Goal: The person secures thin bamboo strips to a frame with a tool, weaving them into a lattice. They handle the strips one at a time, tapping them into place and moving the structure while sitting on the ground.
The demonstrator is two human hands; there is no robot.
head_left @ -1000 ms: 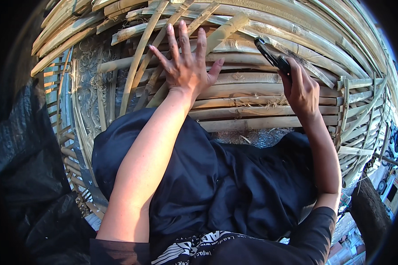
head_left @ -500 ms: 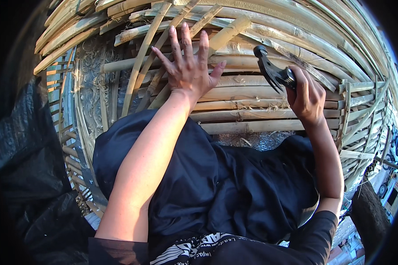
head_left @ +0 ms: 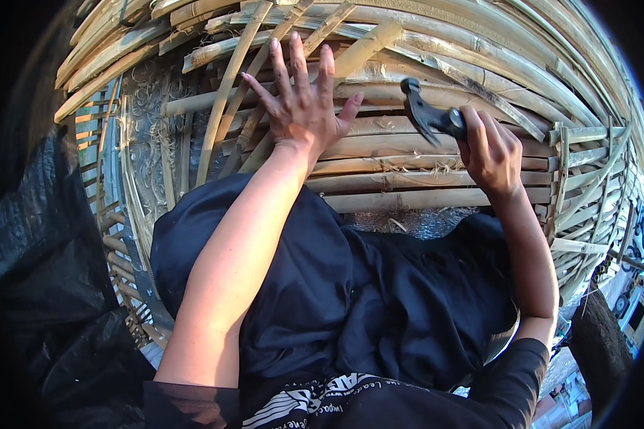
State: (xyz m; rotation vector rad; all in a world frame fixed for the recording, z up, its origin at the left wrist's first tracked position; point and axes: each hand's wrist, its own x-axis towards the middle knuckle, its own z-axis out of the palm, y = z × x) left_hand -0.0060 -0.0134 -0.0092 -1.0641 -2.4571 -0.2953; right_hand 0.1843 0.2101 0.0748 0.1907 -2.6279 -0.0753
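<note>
My left hand (head_left: 304, 107) lies spread over the bamboo slats (head_left: 386, 146), palm down, with its fingers apart and pointing away from me. A short, wide bamboo piece (head_left: 368, 48) slants out beside its index finger. Several thin bamboo strips (head_left: 234, 86) cross the slats at an angle to the left of the hand. In my right hand (head_left: 492, 154) is a black claw hammer (head_left: 426, 113), gripped by its handle. The hammer's head is raised above the slats, to the right of my left hand, and looks slightly blurred.
Dark plastic sheeting (head_left: 43, 214) hangs at the left. A lattice of bamboo strips (head_left: 587, 171) stands at the right, with a dark post (head_left: 599, 339) below it. Curled shavings (head_left: 147, 96) lie at the upper left. My legs in dark cloth (head_left: 401, 286) are folded in front of the slats.
The hammer has shifted a little to the left, and its head has tilted slightly. My left hand stays spread in nearly the same place.
</note>
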